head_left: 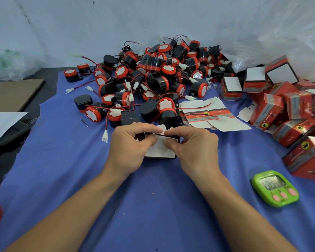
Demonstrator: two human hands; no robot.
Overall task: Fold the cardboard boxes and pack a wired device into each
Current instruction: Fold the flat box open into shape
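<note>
Pinching white top flap of cardboard box with left hand and right hand; fingers curled, tips nearly meeting; box resting on counter beneath.

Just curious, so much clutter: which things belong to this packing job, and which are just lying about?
Job: the box held by left hand and right hand; heap of wired devices; flat box blanks; folded red boxes.
Lying about: green timer; brown cardboard sheet; plastic bag.
</note>
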